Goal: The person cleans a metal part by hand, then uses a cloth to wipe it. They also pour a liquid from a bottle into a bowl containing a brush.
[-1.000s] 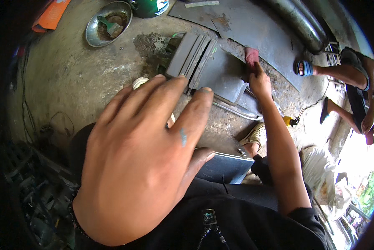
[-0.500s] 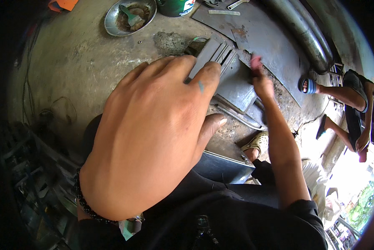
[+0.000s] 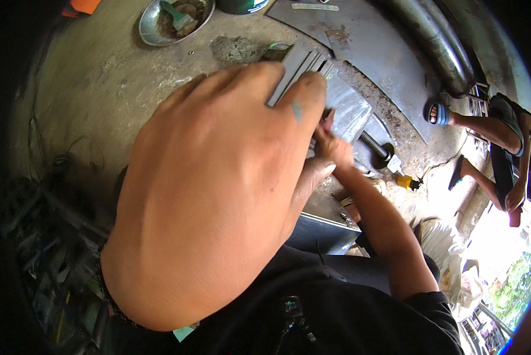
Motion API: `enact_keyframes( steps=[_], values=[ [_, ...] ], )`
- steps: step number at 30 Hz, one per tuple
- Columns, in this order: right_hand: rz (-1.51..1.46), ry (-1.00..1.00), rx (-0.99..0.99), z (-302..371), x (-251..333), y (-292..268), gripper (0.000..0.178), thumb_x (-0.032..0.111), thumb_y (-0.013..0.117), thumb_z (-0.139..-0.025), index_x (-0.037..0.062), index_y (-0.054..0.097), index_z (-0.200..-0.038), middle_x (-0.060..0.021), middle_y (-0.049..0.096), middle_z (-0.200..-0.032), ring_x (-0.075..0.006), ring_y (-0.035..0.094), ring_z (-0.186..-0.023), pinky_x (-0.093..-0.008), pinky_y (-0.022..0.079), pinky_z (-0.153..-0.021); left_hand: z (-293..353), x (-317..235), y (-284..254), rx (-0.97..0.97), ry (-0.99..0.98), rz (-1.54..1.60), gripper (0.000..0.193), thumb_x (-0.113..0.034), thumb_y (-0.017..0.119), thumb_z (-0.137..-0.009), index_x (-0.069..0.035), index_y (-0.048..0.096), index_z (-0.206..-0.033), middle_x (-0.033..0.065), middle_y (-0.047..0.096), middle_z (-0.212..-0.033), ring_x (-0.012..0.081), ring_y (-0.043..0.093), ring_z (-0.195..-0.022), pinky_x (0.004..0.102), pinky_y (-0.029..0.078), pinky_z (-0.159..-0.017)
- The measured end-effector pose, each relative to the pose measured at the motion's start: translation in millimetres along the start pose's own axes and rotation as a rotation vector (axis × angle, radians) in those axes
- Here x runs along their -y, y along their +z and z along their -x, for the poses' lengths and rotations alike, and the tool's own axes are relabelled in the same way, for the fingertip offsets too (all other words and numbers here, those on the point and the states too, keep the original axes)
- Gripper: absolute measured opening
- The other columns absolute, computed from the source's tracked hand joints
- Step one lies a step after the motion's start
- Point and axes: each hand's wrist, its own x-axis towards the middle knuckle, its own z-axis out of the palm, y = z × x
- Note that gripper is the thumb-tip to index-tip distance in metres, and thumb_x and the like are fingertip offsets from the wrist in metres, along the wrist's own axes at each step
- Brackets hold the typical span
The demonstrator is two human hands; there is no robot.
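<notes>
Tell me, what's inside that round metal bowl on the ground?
The metal bowl holds a green-handled tool and brownish bits; its upper part is cut off by the picture's edge.

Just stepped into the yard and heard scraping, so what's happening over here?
A person sits over a stack of grey metal plates on the concrete floor. Their right hand is down at the plates' edge, though what its grip holds is hidden. The left hand is raised close to the camera, fingers together, holding nothing visible. A metal bowl sits further off, and another person's legs show at the right.
</notes>
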Motion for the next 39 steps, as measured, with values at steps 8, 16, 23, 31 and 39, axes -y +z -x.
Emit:
enact_keyframes(
  steps=[8,16,23,31,39],
  values=[
    [-0.212,0.194,0.22,86,-75,-13,0.03,0.022,0.051,-0.089,0.012,0.067,-0.113,-0.0192,0.07,-0.093,-0.0323,0.069,-0.092,-0.0415,0.054,-0.082,-19,-14,-3,0.147,-0.046,-0.002,0.06,-0.02,0.075,-0.075,-0.002,0.055,-0.129,0.0233,0.055,-0.125,0.0433,0.055,-0.112,0.0481,0.044,-0.096],
    [-0.805,0.078,-0.108,-140,-142,-125,0.046,0.035,0.053,-0.099,-0.0054,0.06,-0.12,-0.0175,0.069,-0.105,-0.021,0.064,-0.099,-0.0333,0.048,-0.091,-62,-16,2,0.313,-0.12,-0.004,0.066,-0.033,0.076,-0.076,-0.004,0.055,-0.131,0.0245,0.053,-0.127,0.0441,0.054,-0.115,0.0514,0.043,-0.098],
    [-0.746,-0.319,0.297,-297,-70,-112,0.044,0.034,0.054,-0.095,0.0055,0.06,-0.129,-0.0162,0.065,-0.123,-0.0304,0.06,-0.116,-0.0383,0.044,-0.101,-100,-16,14,0.437,-0.184,-0.025,0.065,-0.04,0.074,-0.075,-0.004,0.058,-0.127,0.0241,0.056,-0.125,0.0437,0.055,-0.115,0.0534,0.043,-0.098],
    [-0.016,-0.271,0.764,-356,-89,-89,0.037,0.032,0.054,-0.081,0.0023,0.074,-0.089,-0.0198,0.071,-0.091,-0.0315,0.068,-0.085,-0.0426,0.052,-0.082,-130,-3,22,0.458,-0.195,-0.041,0.068,-0.041,0.077,-0.071,-0.007,0.058,-0.127,0.0218,0.057,-0.124,0.0418,0.056,-0.113,0.0518,0.044,-0.097],
    [-0.687,-0.416,0.379,-334,-78,-124,0.047,0.036,0.051,-0.091,-0.001,0.067,-0.115,-0.0168,0.07,-0.112,-0.0275,0.064,-0.101,-0.0396,0.046,-0.093,-143,19,8,0.473,-0.162,0.014,0.067,-0.042,0.075,-0.073,-0.009,0.058,-0.129,0.0205,0.054,-0.129,0.0402,0.056,-0.114,0.054,0.044,-0.098]
  ],
)
